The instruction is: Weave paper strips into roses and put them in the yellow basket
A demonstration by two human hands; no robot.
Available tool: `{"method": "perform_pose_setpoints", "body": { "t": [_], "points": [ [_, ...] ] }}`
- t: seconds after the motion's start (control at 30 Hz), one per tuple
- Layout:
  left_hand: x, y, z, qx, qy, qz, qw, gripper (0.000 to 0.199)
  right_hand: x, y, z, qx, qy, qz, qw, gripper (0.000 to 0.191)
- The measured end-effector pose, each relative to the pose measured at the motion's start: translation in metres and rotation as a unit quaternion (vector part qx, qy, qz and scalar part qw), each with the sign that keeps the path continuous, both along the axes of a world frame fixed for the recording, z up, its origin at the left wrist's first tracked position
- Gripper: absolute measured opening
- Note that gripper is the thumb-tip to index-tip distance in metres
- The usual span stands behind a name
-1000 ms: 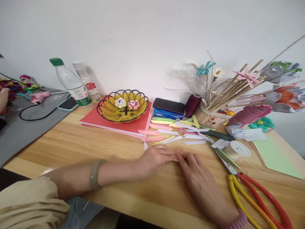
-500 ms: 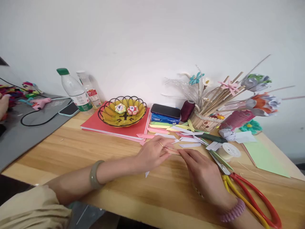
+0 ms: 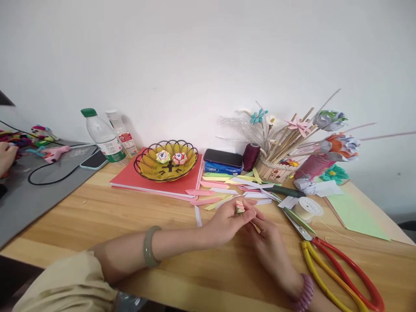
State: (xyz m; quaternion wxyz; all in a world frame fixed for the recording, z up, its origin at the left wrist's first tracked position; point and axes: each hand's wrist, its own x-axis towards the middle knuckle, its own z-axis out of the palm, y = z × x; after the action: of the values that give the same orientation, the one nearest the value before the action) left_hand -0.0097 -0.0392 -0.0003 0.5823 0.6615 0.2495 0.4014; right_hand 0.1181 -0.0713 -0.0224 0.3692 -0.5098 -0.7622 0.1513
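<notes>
My left hand (image 3: 227, 221) pinches a small folded paper piece (image 3: 239, 207) with pink, yellow and green layers. Close beside it, my right hand (image 3: 268, 234) has its fingers pressed together on a thin strand at the underside of that piece. Folded paper strips (image 3: 221, 190) in pink, white, yellow and green lie just beyond both hands. Two finished paper rosettes (image 3: 163, 157) rest in a yellow woven basket (image 3: 149, 167), which stands on red paper (image 3: 125, 177).
Large scissors (image 3: 341, 268) with red and yellow handles and a thread spool (image 3: 308, 208) lie to the right. Behind are a blue packet (image 3: 222, 167) under a phone, and a stick holder (image 3: 273, 171) with flowers. Bottles (image 3: 105, 138) stand left; another person's hand (image 3: 6, 158) shows far left.
The hands have come closer together, and the layered piece now shows upright in my left fingers. The view has shifted slightly, and more paper strips are visible beyond my left hand.
</notes>
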Motion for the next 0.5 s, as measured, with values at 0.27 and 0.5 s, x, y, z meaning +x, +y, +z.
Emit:
{"method": "perform_pose_setpoints", "body": {
  "t": [0.27,0.5],
  "points": [
    [0.003,0.011,-0.024,0.010,0.043,0.073,0.996,0.027,0.034,-0.001,0.000,0.034,-0.173,-0.027,0.984,0.029],
    [0.005,0.010,-0.019,0.017,0.103,0.039,0.994,0.025,0.031,-0.016,0.045,0.153,-0.188,-0.039,0.969,0.060]
  ]
}}
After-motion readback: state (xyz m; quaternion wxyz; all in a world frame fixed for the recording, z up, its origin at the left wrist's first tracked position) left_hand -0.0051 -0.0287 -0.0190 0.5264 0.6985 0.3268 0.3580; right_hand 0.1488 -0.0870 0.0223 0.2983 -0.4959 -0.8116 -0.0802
